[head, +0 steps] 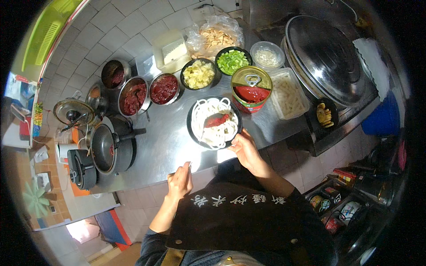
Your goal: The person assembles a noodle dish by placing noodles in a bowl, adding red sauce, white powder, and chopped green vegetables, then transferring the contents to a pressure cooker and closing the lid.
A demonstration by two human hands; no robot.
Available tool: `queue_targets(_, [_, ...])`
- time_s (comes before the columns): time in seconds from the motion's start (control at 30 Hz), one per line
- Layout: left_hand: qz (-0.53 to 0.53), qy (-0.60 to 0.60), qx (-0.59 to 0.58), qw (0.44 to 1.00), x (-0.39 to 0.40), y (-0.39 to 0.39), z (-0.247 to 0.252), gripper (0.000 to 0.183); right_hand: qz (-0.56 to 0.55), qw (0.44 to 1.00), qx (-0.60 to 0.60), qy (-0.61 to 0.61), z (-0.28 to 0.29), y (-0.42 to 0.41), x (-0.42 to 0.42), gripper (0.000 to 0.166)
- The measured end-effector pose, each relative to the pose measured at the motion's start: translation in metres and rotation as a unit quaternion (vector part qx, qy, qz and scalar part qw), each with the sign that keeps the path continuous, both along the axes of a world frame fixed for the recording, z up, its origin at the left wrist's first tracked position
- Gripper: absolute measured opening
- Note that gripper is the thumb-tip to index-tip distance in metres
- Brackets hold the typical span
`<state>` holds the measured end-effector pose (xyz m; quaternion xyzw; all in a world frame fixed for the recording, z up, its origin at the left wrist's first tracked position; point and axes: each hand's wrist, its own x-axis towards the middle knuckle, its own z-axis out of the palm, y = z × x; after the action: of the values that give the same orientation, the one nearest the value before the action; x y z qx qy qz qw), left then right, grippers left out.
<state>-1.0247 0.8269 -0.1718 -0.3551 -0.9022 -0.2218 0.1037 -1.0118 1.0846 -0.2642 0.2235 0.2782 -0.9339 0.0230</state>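
Note:
A black bowl [189, 128] of thick white noodles [203, 111] is in front of me at the counter's near side. My right hand [247, 149] grips its lower right rim, thumb and fingers pinched there. Red paste [218, 120] sits on the noodles beside a dark, shiny patch that looks like a spoon's bowl. Lower left of the bowl, my left hand [180, 181] is closed around a thin shiny handle [190, 163]; glare hides whether it joins that spoon. Just behind the bowl to the right stands an opened can of red paste [252, 94], its lid bent up.
Behind stand metal bowls of dark red paste [164, 88], chopped pickled vegetable [198, 73], chopped green vegetable [232, 62] and a plastic tub of pale pieces [289, 94]. A large lidded pan [324, 60] is at right. A frying pan [104, 148] rests at left, handle pointing inward.

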Motion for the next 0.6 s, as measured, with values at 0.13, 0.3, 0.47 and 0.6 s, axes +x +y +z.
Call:
queue_targets(0.13, [0.033, 0.026, 0.012, 0.999, 0.003, -0.006, 0.000, 0.032, 0.008, 1.000, 0.012, 0.001, 0.003, -0.007, -0.011, 0.044])
queue_targets(0.3, [0.076, -0.049, 0.089, 0.992, 0.001, -0.010, 0.002, 0.023, 0.018, 0.999, 0.003, -0.029, 0.001, -0.016, -0.012, 0.046])
queue_targets(0.47, [0.218, -0.254, 0.183, 0.924, 0.005, -0.006, 0.025, 0.020, 0.005, 1.000, 0.009, -0.007, 0.014, -0.023, -0.015, 0.047])
queue_targets(0.6, [0.223, -0.267, 0.210, 0.914, 0.003, -0.011, 0.034, 0.019, 0.010, 1.000, 0.005, -0.019, 0.023, -0.026, -0.016, 0.047])
